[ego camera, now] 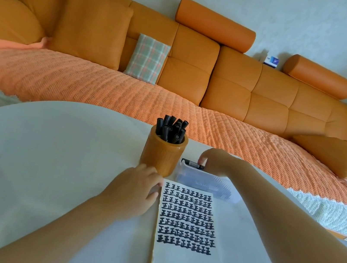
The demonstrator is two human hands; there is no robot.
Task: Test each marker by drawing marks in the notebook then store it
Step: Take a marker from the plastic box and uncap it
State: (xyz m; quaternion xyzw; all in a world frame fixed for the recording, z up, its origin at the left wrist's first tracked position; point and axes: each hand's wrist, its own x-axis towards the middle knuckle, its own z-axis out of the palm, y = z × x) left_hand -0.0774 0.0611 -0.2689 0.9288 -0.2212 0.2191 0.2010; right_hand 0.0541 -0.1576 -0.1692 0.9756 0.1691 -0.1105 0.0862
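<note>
The notebook (186, 260) lies open on the white table (37, 166), its upper half filled with rows of black marks. My left hand (133, 191) rests flat at the notebook's top left corner, fingers spread, holding nothing. My right hand (215, 160) grips a black marker (192, 164) by one end, holding it level just above a clear plastic box (203, 182) behind the notebook. A brown round pen holder (162, 154) with several black markers (171, 131) stands left of the box.
An orange sofa (232, 83) with a woven orange cover and a plaid cushion (147, 58) runs behind the table. Bare table surface stretches to the left of my left hand.
</note>
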